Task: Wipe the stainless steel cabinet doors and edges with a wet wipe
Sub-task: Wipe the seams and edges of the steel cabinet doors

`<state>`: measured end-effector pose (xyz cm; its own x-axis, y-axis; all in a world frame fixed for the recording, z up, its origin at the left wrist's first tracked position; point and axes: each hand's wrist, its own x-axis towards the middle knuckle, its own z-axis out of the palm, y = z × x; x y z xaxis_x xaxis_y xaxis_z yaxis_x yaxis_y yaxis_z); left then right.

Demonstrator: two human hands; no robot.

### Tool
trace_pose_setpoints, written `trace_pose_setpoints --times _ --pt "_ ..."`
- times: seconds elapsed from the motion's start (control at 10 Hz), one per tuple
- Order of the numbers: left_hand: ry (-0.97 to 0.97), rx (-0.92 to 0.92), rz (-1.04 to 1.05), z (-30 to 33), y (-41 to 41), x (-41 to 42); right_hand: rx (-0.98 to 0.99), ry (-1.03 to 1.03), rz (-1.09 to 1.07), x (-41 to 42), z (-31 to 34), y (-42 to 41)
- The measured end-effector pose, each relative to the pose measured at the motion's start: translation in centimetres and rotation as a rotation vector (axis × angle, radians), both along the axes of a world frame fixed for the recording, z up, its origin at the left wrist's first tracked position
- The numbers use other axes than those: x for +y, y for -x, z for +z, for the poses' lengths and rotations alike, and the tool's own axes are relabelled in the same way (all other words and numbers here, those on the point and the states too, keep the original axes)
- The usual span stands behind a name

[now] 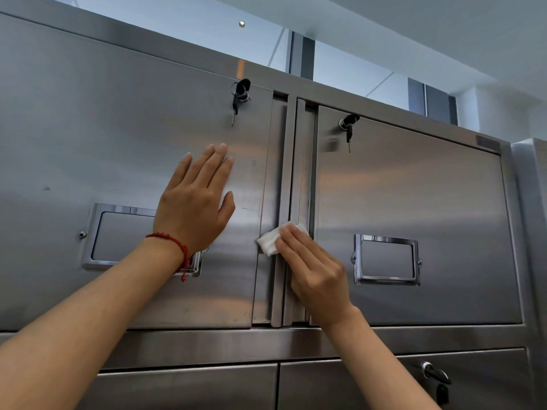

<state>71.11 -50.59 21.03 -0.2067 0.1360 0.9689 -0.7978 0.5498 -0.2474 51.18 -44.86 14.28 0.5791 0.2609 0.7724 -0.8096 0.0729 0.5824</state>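
Observation:
Two upper stainless steel cabinet doors fill the view: the left door (103, 137) and the right door (414, 202), with vertical edge strips (288, 173) between them. My left hand (196, 199) lies flat on the left door, fingers straight, a red bracelet on its wrist. My right hand (315, 270) presses a folded white wet wipe (269, 239) against the central edge strips, fingers extended over the wipe.
Each upper door has a lock with hanging keys (240, 93) (348, 125) and a framed label holder (386, 258). Lower doors (192, 389) sit below a horizontal rail; one bears a lock (435, 374). Windows and ceiling are above the cabinet.

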Motion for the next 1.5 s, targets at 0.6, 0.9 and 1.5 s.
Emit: trace_pose_setpoints --times 0.6,0.9,1.5 --pt "-0.015 -0.001 -0.007 0.0 0.0 0.1 -0.012 -0.08 0.002 0.5 -3.0 0.1" --pt "-0.024 -0.006 0.007 0.0 0.0 -0.1 -0.034 -0.09 0.014 0.6 -3.5 -0.2" --pt "-0.019 -0.002 0.01 -0.1 0.0 -0.2 0.03 -0.11 -0.035 1.2 -3.6 0.2"
